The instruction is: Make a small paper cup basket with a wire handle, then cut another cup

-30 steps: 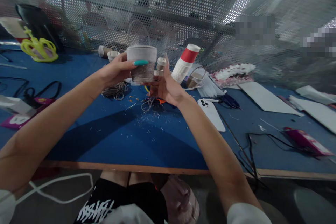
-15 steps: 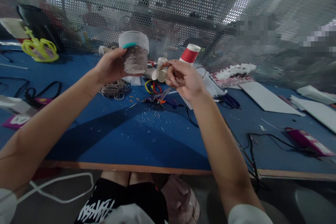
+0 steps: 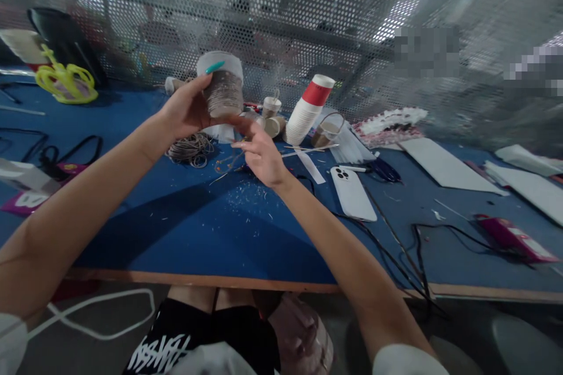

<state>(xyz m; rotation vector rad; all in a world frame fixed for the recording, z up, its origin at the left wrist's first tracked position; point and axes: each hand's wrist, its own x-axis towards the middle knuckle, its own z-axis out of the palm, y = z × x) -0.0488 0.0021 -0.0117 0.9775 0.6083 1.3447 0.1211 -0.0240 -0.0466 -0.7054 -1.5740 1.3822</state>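
A white cup wrapped in brown twine (image 3: pixel 225 91) is held up above the table by my left hand (image 3: pixel 187 106), thumb with a teal nail across its side. Just below and right of the cup is my right hand (image 3: pixel 263 155), its fingers bent and reaching toward the cup's base. A thin strand hangs by the right fingertips; whether they grip it is too small to tell. A coil of twine (image 3: pixel 191 149) lies under the left hand.
Behind the right hand stand a leaning stack of paper cups (image 3: pixel 303 117) and a small twine basket (image 3: pixel 326 133). A white phone (image 3: pixel 353 193) and black cables lie to the right. On the left are a yellow crown-like object (image 3: pixel 65 83) and a dark bottle (image 3: pixel 65 41).
My right hand has moved left and down to beneath the cup, uncovering the cup stack and phone. The wrapped cup has shifted slightly left in my left hand.
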